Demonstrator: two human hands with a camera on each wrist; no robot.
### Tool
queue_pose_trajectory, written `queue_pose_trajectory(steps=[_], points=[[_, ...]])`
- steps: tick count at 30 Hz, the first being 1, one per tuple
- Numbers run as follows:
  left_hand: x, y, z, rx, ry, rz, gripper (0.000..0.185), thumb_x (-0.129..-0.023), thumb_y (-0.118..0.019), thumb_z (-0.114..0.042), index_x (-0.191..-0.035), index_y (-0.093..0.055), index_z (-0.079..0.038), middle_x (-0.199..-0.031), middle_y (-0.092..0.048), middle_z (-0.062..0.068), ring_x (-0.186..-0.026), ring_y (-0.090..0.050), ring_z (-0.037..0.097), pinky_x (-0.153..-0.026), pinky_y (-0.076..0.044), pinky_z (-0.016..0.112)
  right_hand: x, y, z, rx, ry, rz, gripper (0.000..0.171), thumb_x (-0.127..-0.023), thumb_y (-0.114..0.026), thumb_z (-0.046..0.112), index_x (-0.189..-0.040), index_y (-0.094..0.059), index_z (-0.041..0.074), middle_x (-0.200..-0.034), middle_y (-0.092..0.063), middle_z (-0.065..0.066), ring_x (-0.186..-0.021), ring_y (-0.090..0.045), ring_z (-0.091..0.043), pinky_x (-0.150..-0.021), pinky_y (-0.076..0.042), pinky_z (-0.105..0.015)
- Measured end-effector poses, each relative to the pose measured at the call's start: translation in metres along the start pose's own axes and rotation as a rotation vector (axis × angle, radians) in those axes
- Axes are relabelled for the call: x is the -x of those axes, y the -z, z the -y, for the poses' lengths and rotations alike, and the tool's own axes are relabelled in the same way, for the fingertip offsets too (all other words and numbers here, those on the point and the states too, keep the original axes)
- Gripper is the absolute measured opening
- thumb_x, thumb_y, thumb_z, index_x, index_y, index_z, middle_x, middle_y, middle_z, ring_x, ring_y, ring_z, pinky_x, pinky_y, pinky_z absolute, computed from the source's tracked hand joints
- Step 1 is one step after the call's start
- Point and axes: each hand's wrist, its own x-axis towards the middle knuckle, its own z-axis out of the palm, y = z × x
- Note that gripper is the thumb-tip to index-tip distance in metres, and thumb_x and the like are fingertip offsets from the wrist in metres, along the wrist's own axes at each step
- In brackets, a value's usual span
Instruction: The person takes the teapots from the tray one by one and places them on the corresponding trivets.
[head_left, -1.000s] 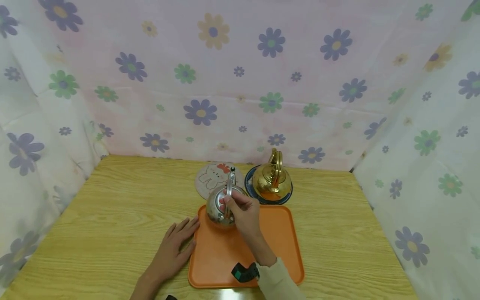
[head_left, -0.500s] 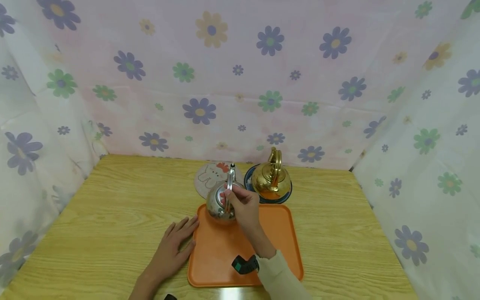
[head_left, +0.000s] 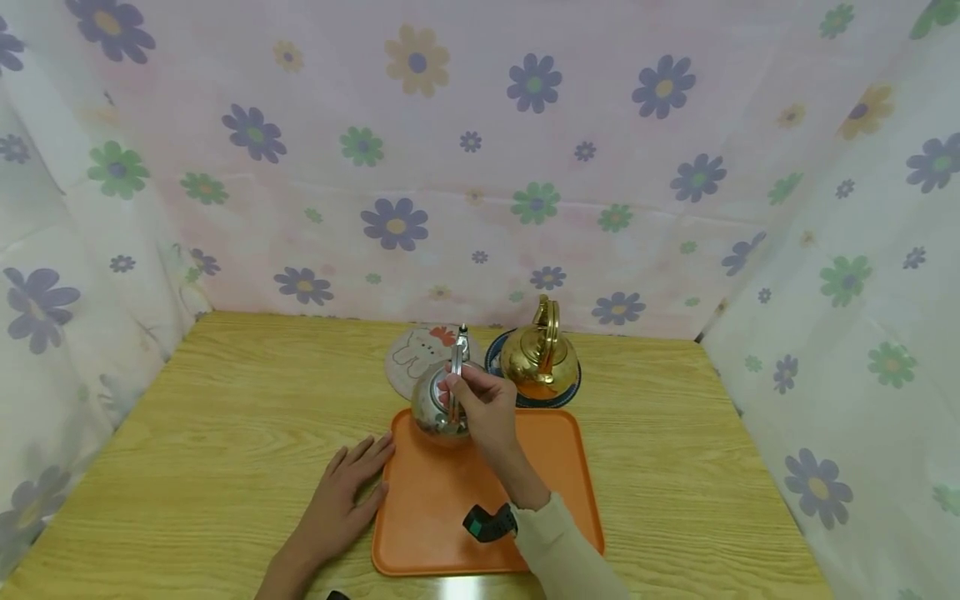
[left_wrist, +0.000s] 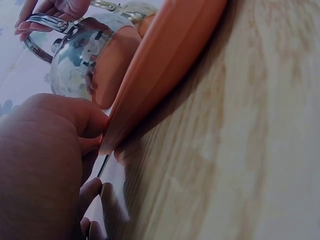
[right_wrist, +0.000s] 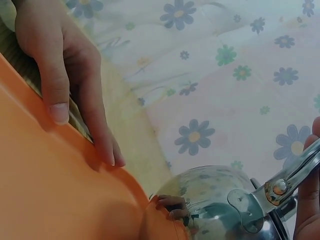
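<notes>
My right hand (head_left: 491,412) grips the arched handle (head_left: 456,379) of a shiny silver kettle (head_left: 429,408). The kettle is over the far left corner of an orange tray (head_left: 427,533); whether its base touches the tray cannot be told. My left hand (head_left: 341,500) lies with fingers extended along the tray's left side, fingertips at the rim. In the left wrist view, the tray (left_wrist: 165,60) hides the base of the kettle (left_wrist: 75,65). The right wrist view shows the left hand (right_wrist: 75,70) touching the tray's edge, with the kettle (right_wrist: 210,185) beyond.
Behind the tray on the right, a gold kettle (head_left: 540,358) stands on a round blue mat (head_left: 572,392). A round pale coaster (head_left: 408,362) with a rabbit picture lies behind the silver kettle. Flowered curtains (head_left: 450,167) enclose the wooden table (head_left: 262,392) at the back and sides.
The silver kettle, in my right hand, has shifted slightly up the picture; lift or backward movement cannot be told apart. My left hand has stayed by the tray.
</notes>
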Motion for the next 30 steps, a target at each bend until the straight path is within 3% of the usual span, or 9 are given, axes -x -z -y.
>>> queue_pose_trajectory(steps=[5, 12, 22, 30], points=[[0.000, 0.000, 0.000, 0.003, 0.005, 0.005, 0.051, -0.095, -0.069, -0.015, -0.144, -0.059, -0.008, -0.150, -0.055, 0.009, -0.138, -0.047, 0.042, -0.113, -0.022, 0.058, -0.003, 0.000, 0.000, 0.004, -0.001, 0.007, 0.030, -0.099, -0.061, -0.001, -0.119, -0.062, -0.024, -0.082, -0.075, 0.008, -0.072, -0.071, -0.004, -0.071, -0.060, -0.022], [0.000, 0.000, 0.000, -0.005, 0.006, 0.006, 0.051, -0.095, -0.069, -0.015, -0.145, -0.058, -0.008, -0.151, -0.054, 0.009, -0.139, -0.046, 0.041, -0.117, -0.019, 0.050, -0.008, 0.001, -0.001, 0.031, -0.005, -0.004, 0.032, -0.100, -0.061, 0.003, -0.118, -0.063, -0.023, -0.081, -0.074, 0.009, -0.071, -0.070, -0.005, -0.063, -0.057, -0.020], [-0.001, 0.002, -0.004, 0.002, 0.021, 0.027, 0.050, -0.097, -0.067, -0.017, -0.146, -0.057, -0.007, -0.151, -0.054, 0.010, -0.139, -0.046, 0.043, -0.112, -0.022, 0.060, -0.013, 0.001, 0.001, 0.001, -0.013, -0.005, 0.034, -0.100, -0.062, 0.004, -0.117, -0.062, -0.025, -0.080, -0.073, 0.006, -0.070, -0.071, -0.006, -0.068, -0.060, -0.023], [0.001, 0.002, -0.002, -0.011, 0.022, 0.024, 0.051, -0.097, -0.067, -0.018, -0.146, -0.057, -0.009, -0.152, -0.054, 0.008, -0.140, -0.046, 0.041, -0.112, -0.023, 0.060, -0.019, -0.001, 0.001, -0.004, -0.025, -0.013, 0.031, -0.101, -0.060, 0.002, -0.119, -0.063, -0.023, -0.081, -0.074, 0.007, -0.071, -0.072, -0.006, -0.068, -0.061, -0.024]])
